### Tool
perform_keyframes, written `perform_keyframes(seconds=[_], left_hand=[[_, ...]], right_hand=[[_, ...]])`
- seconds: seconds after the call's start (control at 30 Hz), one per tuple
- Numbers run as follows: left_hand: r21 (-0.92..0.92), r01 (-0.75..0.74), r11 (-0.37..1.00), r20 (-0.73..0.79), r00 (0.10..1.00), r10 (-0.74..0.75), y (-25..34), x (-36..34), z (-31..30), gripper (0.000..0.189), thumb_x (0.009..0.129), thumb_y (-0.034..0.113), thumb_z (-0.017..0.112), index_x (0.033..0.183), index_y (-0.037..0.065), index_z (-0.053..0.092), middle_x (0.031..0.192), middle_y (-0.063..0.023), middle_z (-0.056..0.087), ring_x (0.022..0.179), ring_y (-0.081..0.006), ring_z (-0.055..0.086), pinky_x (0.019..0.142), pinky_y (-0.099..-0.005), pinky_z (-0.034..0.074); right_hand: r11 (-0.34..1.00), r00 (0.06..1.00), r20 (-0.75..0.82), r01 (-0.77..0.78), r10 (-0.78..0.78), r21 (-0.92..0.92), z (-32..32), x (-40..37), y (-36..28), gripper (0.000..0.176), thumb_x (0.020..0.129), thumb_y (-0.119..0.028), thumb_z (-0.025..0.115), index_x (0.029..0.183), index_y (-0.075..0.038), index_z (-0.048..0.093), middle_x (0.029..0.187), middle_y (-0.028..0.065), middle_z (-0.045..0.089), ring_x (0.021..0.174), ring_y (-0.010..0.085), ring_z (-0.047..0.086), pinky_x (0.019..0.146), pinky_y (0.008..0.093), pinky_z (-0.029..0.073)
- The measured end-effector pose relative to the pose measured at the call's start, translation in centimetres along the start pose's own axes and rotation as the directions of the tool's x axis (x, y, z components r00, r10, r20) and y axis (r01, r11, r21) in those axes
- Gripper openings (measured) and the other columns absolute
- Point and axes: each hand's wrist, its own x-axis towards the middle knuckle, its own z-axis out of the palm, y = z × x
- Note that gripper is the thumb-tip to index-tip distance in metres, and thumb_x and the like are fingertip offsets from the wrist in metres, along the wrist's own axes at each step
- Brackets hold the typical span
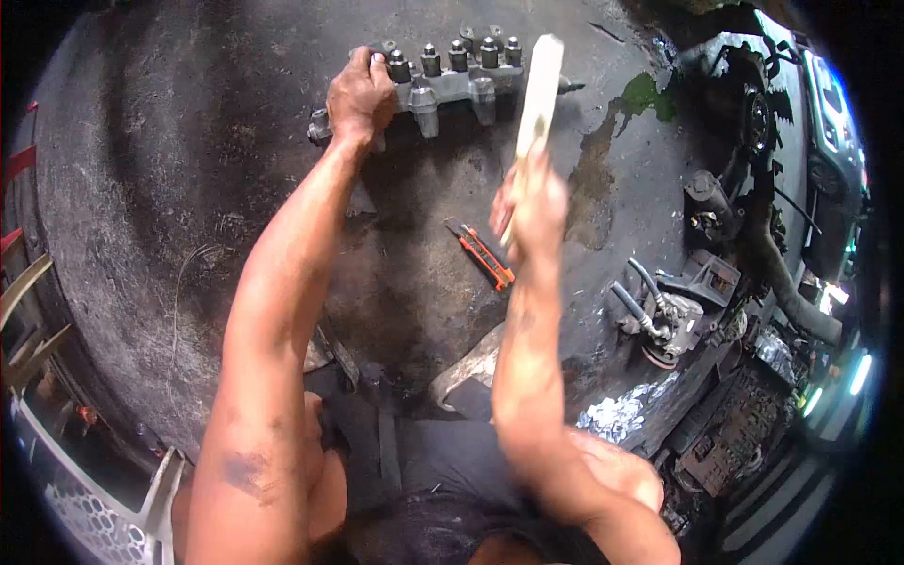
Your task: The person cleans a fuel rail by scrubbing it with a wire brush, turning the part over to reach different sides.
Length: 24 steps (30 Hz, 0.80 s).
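A grey metal engine part (452,89) with a row of upright dark fittings lies on the dark floor at the top. My left hand (362,97) is closed over its left end, fingers wrapped round something there that I cannot make out. Held up in my right hand (537,202) is a pale, flat wooden stick (540,94), its upper end near the right end of the metal part. My right fingers are wrapped round its lower end and slightly blurred. An orange and black cutter (485,256) lies on the floor just left of my right hand.
Greasy machine parts (673,315) with two short hoses lie at the right, near crumpled foil (614,414). A dark cylinder (708,198) and a thick curved pipe (789,273) are further right. A green-tinged wet patch (645,99) marks the floor. Car panels (89,499) stand at the lower left.
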Motion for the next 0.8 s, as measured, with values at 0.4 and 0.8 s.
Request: perform_keyframes(seconds=[0.4, 0.8], left_hand=[[-0.008, -0.028, 1.000, -0.027, 0.999, 0.028, -0.2, -0.2, 0.3, 0.027, 0.097, 0.030, 0.047, 0.102, 0.008, 0.061, 0.094, -0.0208, 0.069, 0.091, -0.0448, 0.065, 0.078, -0.0527, 0.050], [0.009, -0.039, 0.999, -0.018, 0.999, 0.040, -0.6, -0.1, 0.4, 0.027, 0.098, 0.032, 0.047, 0.103, 0.008, 0.060, 0.097, -0.0233, 0.068, 0.094, -0.0468, 0.063, 0.079, -0.0533, 0.049]], right_hand=[[0.952, 0.993, 0.027, 0.114, -0.111, -0.285, -1.1, 1.7, 0.5, 0.049, 0.103, -0.048, 0.045, 0.079, -0.007, 0.054, 0.053, -0.0005, 0.046, 0.042, 0.0107, 0.047, 0.040, 0.0289, 0.040], [0.990, 0.989, 0.149, -0.005, 0.026, -0.138, -1.9, 2.1, -2.7, 0.050, 0.102, -0.050, 0.047, 0.080, -0.006, 0.057, 0.054, -0.0005, 0.047, 0.042, 0.0106, 0.047, 0.039, 0.0282, 0.040]])
